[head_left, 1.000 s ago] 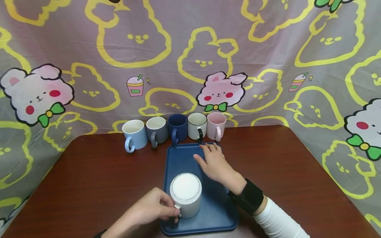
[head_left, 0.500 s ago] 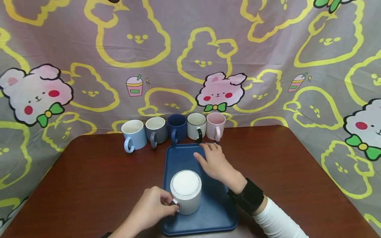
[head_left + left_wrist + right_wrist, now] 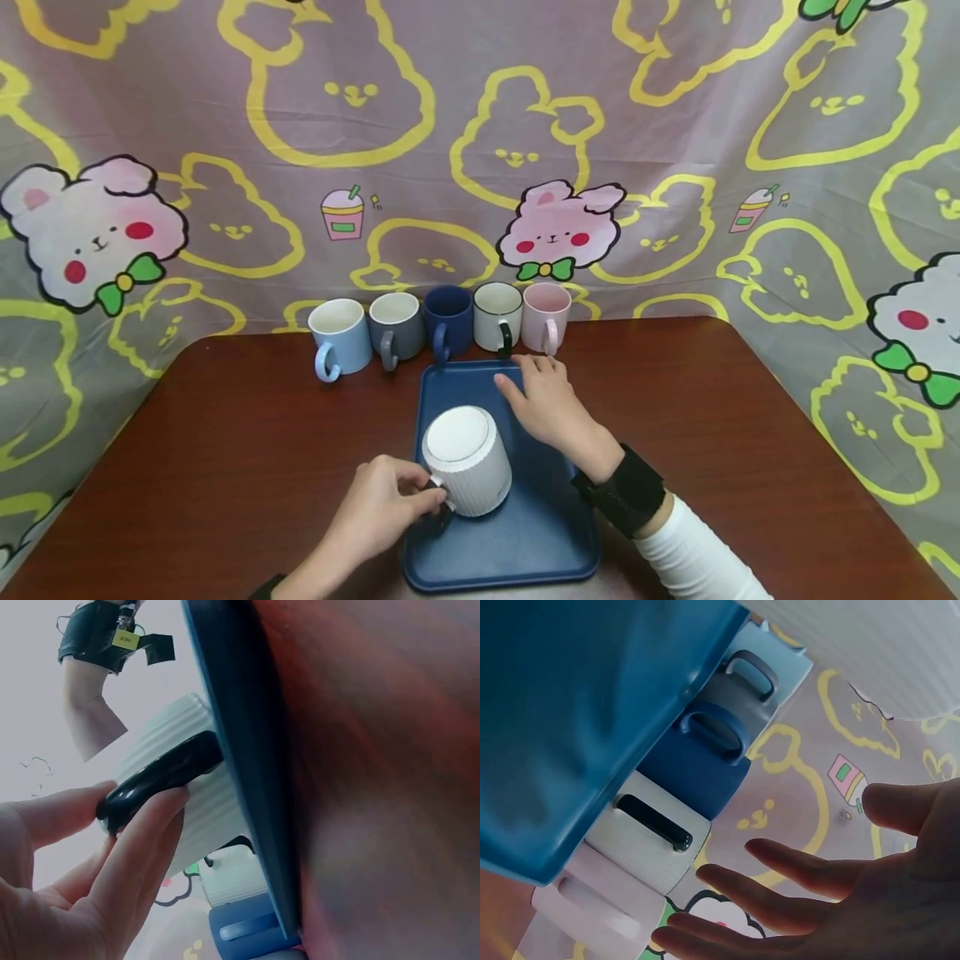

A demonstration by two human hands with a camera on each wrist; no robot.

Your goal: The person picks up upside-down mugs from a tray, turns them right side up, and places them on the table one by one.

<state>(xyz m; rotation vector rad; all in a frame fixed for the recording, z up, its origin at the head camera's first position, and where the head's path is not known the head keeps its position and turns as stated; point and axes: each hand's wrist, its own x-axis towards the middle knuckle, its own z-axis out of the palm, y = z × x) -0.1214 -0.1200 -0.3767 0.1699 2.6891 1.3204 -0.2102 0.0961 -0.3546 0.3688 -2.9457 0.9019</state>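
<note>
A white ribbed mug (image 3: 467, 460) with a black handle (image 3: 161, 780) stands tilted over the dark blue tray (image 3: 517, 542), its flat white end up and leaning left. My left hand (image 3: 431, 496) pinches the handle between thumb and fingers at the mug's near-left side; the left wrist view shows the left hand (image 3: 139, 802) gripping it beside the tray's edge (image 3: 247, 750). My right hand (image 3: 525, 375) lies flat and open on the tray's far end, just in front of the mug row. In the right wrist view the right hand's fingers (image 3: 795, 877) are spread above the tray (image 3: 570, 712).
Several mugs line the table's back edge: light blue (image 3: 339, 335), grey (image 3: 397, 327), navy (image 3: 447, 321), white with a black handle (image 3: 498, 315) and pink (image 3: 546, 317). A cartoon-print cloth hangs behind. Bare brown table (image 3: 225, 450) spreads on both sides of the tray.
The left hand has tipped and raised the white mug by its handle, shifting it slightly away from me. The right hand stays on the tray's far end.
</note>
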